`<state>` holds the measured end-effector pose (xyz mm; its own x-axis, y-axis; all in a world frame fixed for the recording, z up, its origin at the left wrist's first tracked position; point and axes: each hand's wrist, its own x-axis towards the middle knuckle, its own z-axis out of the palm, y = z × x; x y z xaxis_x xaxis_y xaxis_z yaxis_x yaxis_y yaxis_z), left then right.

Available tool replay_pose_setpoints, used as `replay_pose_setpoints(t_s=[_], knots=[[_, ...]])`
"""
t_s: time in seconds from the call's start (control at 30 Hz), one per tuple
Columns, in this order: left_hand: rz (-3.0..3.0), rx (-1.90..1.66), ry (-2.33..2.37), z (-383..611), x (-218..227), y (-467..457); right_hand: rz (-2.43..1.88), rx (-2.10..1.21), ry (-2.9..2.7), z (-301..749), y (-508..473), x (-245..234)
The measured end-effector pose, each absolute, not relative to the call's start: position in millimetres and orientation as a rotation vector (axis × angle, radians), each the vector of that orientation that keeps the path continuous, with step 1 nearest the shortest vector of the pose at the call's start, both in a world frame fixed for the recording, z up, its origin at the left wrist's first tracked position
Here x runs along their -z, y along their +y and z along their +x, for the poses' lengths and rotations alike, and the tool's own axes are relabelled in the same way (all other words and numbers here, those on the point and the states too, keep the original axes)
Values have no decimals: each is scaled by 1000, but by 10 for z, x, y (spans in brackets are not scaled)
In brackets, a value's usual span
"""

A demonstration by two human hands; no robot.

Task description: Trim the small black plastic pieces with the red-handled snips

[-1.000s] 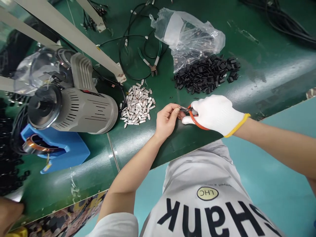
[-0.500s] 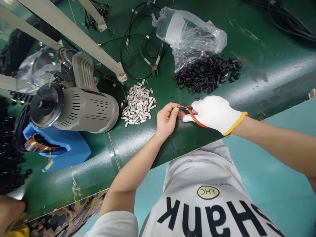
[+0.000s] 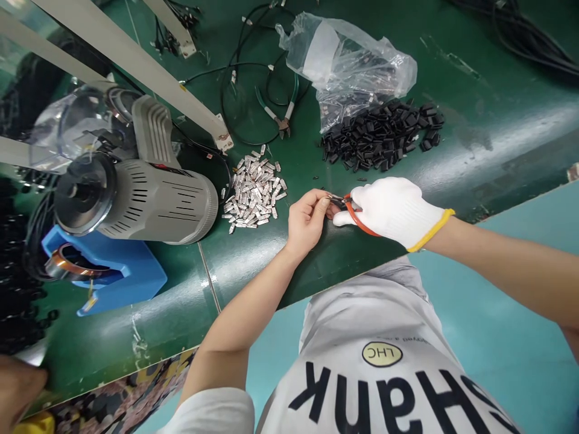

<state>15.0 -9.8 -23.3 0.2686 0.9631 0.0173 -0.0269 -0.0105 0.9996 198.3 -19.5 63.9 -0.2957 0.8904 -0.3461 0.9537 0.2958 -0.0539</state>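
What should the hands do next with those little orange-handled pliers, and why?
Probably the white knit-gloved right hand should gently squeeze the orange-handled metal pliers. Their small metal tips sit right at the fingertips of the bare left hand, which pinch something too small to make out, so a soft squeeze seems the likely next step.

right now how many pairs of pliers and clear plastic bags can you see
green-handled pliers: 1
orange-handled pliers: 1
upper clear plastic bag: 1
left clear plastic bag: 1
total: 4
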Motion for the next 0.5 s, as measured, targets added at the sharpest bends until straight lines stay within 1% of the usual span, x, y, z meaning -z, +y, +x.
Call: replay_pose_setpoints(t_s=[0.2, 0.33, 0.5], knots=[[1317, -1025, 974, 141, 234, -88, 1645, 417, 2309, 1977, -185, -665], [1298, -1029, 949, 129, 237, -73, 1670, 403, 2323, 1987, -194, -617], [1274, -1025, 949, 132, 231, -61, 1733, 479, 2292, 1974, -160, -604]])
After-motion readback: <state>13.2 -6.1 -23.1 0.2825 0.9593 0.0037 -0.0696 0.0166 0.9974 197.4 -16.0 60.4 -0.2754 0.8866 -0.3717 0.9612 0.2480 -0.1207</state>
